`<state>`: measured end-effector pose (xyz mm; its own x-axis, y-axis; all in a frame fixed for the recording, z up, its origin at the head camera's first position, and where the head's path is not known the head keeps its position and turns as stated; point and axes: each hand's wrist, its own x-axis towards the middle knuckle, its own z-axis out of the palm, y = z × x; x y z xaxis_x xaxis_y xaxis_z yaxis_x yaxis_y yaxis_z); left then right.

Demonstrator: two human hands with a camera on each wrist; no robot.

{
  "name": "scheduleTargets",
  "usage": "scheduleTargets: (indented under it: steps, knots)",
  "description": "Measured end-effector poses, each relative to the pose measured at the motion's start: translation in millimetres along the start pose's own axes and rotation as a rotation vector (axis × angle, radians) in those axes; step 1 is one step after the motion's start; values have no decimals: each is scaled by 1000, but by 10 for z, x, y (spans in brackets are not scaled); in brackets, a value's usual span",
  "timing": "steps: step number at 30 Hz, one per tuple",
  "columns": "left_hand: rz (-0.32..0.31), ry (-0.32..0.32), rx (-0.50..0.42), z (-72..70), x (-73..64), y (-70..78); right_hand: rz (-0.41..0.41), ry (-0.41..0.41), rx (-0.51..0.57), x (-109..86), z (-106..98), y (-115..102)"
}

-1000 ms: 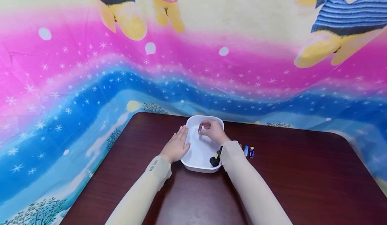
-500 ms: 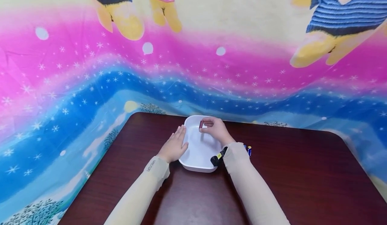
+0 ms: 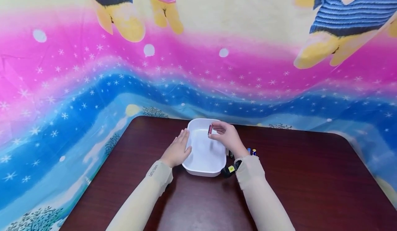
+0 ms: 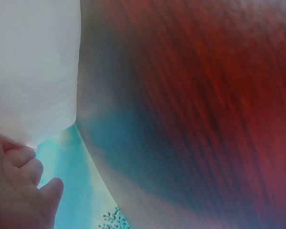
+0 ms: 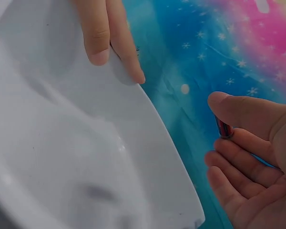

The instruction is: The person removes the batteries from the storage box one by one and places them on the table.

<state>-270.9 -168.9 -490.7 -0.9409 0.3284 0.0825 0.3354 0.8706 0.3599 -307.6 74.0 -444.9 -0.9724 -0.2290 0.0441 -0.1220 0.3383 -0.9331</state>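
In the head view a white rectangular tray [image 3: 204, 148] with raised walls stands near the table's far edge. My right hand [image 3: 227, 136] pinches a small dark red battery [image 3: 210, 129] between thumb and fingertips, over the tray's far right part. The right wrist view shows the battery [image 5: 224, 129] partly covered by the thumb. My left hand [image 3: 176, 150] lies along the tray's left side, its straight fingers touching the rim. Those fingers [image 5: 100, 40] appear over the rim in the right wrist view too.
Several batteries [image 3: 254, 152] lie on the dark red-brown table [image 3: 297, 176] right of the tray, partly hidden by the right wrist. A black wrist camera [image 3: 230, 170] hangs near the tray's near right corner. A printed cloth [image 3: 198, 69] hangs behind the table.
My right hand has shifted right with the battery in its fingers, and its wrist has drawn back past the tray's right rim. The left hand stays at the left rim.
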Motion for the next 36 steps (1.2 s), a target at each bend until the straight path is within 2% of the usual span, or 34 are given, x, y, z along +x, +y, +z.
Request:
scheduleTargets:
  steps: [16,24,27,31,36]
  knots:
    - [1,1,-10,5,-1,5,-86,84,103,-432,-266,37]
    - [4,-1,-13,8,-19,-3,-133,145,94,-621,-368,54]
    - [9,16,-16,15,-18,-12,-142,156,105,-683,-407,92]
    - [16,38,-27,13,-13,-15,-132,171,98,-764,-469,172]
    - [12,26,-31,9,-15,-10,-113,205,48,-844,-572,265]
